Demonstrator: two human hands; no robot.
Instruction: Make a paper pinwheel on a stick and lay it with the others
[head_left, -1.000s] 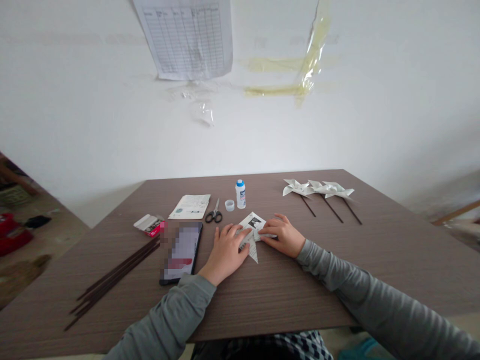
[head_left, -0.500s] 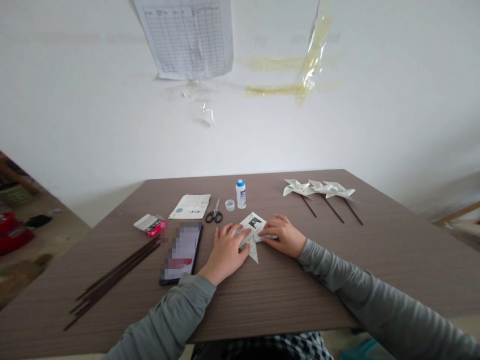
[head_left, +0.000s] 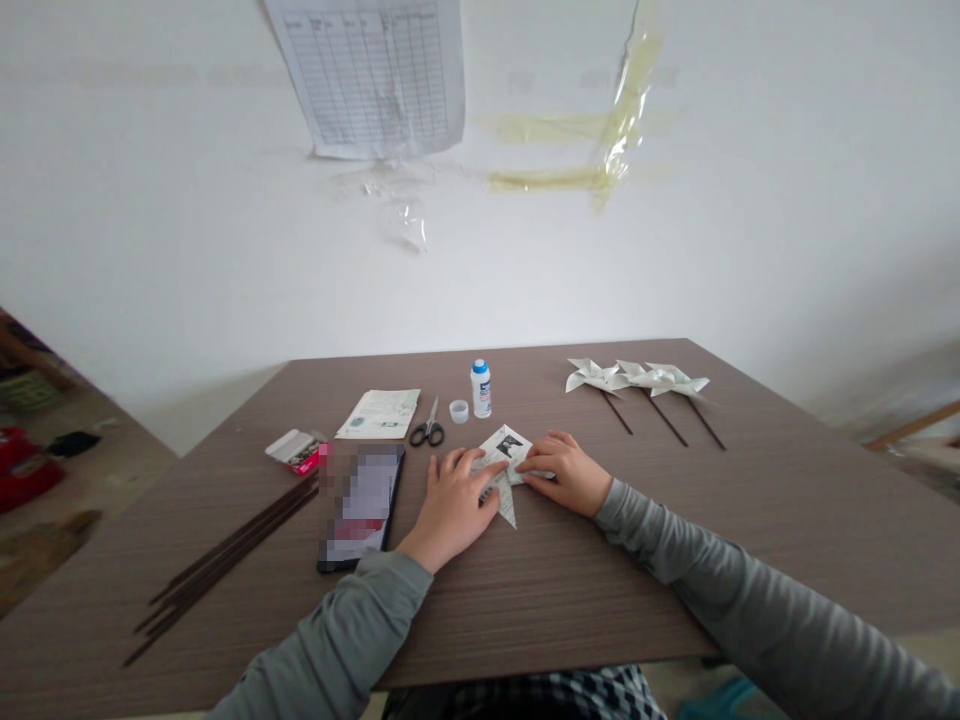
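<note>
A folded piece of printed paper [head_left: 507, 446] lies on the brown table [head_left: 570, 570] in front of me. My left hand [head_left: 450, 505] rests flat on its left part, fingers stretched out and pressing down. My right hand [head_left: 564, 472] lies on its right part, fingers curved and pressing the fold. Neither hand lifts the paper. Part of the paper is hidden under both hands.
A phone [head_left: 361, 503] lies left of my left hand, with dark sticks [head_left: 225, 555] further left. Scissors [head_left: 428, 428], a glue bottle [head_left: 481, 388], its cap [head_left: 459, 410], a leaflet [head_left: 379, 413] and a small box [head_left: 297, 450] sit behind. Three paper pinwheels [head_left: 637, 380] lie at the back right.
</note>
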